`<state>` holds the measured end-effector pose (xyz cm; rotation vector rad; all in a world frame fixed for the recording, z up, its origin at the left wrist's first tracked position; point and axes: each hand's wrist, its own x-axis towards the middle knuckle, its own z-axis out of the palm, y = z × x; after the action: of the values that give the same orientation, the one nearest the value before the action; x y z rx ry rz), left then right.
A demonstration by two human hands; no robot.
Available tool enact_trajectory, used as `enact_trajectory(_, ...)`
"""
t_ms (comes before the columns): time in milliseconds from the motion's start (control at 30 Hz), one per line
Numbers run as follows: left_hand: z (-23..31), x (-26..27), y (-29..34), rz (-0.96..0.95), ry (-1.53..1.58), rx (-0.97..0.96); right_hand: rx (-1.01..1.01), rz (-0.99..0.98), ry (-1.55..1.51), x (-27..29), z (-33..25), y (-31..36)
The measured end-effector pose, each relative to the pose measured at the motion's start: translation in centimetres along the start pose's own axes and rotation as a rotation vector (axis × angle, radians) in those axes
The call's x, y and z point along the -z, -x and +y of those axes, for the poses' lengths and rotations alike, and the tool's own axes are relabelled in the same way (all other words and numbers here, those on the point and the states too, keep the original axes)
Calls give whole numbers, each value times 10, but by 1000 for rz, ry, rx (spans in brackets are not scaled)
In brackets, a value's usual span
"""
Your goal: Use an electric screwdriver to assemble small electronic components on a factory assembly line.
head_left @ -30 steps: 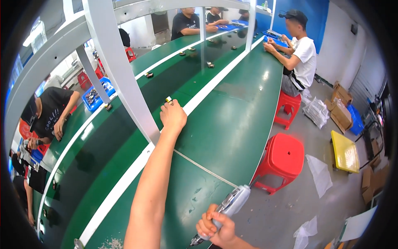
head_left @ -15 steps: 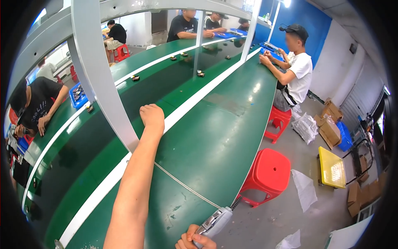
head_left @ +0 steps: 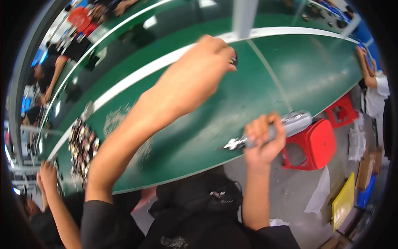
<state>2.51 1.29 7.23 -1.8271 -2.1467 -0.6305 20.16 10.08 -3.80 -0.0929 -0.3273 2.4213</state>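
My left hand point(head_left: 203, 66) is closed on a small dark part point(head_left: 234, 59), which pokes out between the thumb and fingers. It hangs over the green tabletop point(head_left: 199, 128), close to the white rail; motion blurs it. My right hand point(head_left: 265, 137) wraps round a grey electric screwdriver point(head_left: 296, 123) above the table's near edge. The tool lies almost level, its silver tip pointing left with a thin bit at the end. To the left, many small dark and shiny parts point(head_left: 83, 145) form a long heap on the table.
A white rail point(head_left: 141, 76) divides the table from the conveyor belt, and a white post point(head_left: 242, 18) rises from it. Red stools point(head_left: 319, 143) stand at the right edge. Another person's hand point(head_left: 47, 174) is beside the heap; a co-worker point(head_left: 375, 87) sits far right.
My view has swung down and left. My left hand has come back from the rail and now shows a small dark part. The screwdriver has been raised, its tip now visible.
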Motion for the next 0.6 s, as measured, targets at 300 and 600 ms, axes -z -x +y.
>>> enact_trajectory(300,81,21,246,-16,100,509,-52,-82,37,9,9,4)
enact_trajectory(600,73,28,255,-195,188,424,-21,-36,101,-6,48,77)
